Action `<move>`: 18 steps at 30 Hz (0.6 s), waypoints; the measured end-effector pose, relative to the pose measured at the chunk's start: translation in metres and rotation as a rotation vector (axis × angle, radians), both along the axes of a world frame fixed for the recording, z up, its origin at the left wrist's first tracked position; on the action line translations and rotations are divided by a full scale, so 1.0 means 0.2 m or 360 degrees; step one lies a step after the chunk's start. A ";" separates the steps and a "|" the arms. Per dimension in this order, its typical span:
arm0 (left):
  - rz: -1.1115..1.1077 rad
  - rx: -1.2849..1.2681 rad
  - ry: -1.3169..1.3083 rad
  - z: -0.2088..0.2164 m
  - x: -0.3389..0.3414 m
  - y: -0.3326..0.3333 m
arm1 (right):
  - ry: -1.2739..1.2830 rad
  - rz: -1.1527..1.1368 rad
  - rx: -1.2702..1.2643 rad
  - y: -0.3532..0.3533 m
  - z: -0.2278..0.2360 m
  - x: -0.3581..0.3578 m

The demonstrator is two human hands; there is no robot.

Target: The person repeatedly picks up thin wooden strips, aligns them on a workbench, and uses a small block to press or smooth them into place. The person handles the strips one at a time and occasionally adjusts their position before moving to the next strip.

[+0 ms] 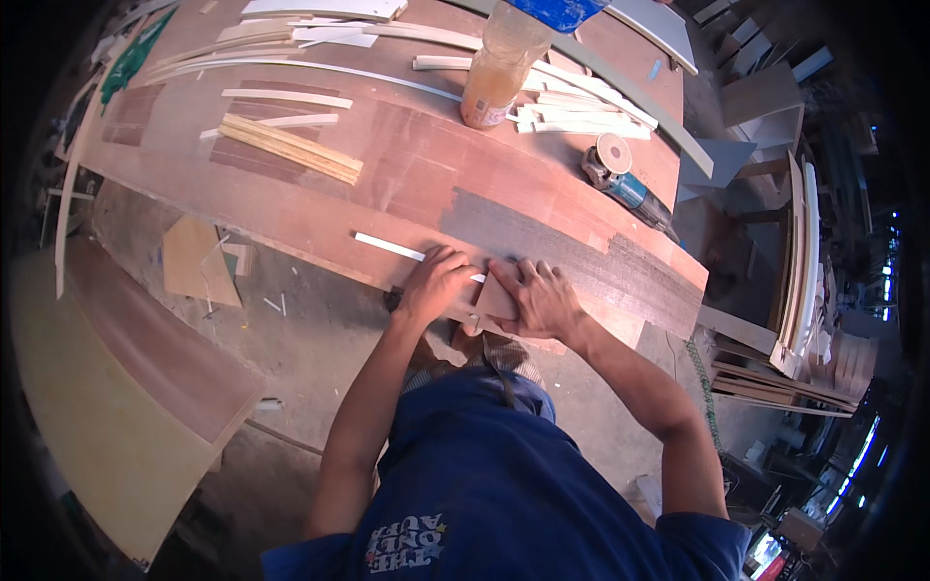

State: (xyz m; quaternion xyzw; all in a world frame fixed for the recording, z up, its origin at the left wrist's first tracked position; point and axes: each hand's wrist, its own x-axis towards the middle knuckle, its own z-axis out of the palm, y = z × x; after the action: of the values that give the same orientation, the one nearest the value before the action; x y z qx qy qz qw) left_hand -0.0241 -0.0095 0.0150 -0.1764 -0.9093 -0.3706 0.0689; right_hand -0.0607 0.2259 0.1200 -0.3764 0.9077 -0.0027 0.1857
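At the near edge of the wooden workbench, my left hand [438, 283] is closed over a thin white strip [387, 246], its fingers bent and pressing down. The strip's far end sticks out to the left, and its other end shows as a short tip by my right hand. My right hand [544, 302] grips a flat brown piece [496, 298] that looks like a small wood block, its thumb and fingers spread over the edges. The piece lies close against the strip's end; whether they touch cannot be made out.
The workbench [320, 218] carries yellowish wood strips [291, 147], a pile of pale strips [586, 111], a plastic bottle of cloudy liquid [496, 73] and an angle grinder [628, 184]. A curved panel [126, 387] stands at left. Stacked boards [790, 387] are at right.
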 end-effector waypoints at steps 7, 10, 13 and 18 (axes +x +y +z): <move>0.0044 0.0105 -0.0034 0.02 0.00 0.01 | -0.0194 -0.0012 0.0371 0.17 0.03 -0.04; -0.0003 0.0103 -0.0033 0.01 -0.01 0.01 | -0.0370 0.0063 0.0800 0.47 0.14 -0.03; -0.0002 0.0136 -0.0035 -0.01 -0.02 0.01 | -0.0509 -0.0383 0.1076 0.81 0.37 -0.04; 0.0042 0.0081 -0.0143 0.00 0.00 0.03 | -0.0030 -0.0031 0.0244 0.53 0.24 0.00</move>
State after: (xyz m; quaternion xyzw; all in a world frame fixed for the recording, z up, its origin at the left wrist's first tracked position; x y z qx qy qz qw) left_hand -0.0233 -0.0028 0.0146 -0.1457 -0.9040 -0.4001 0.0374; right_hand -0.0613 0.3317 0.1677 -0.3520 0.9071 0.0615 0.2226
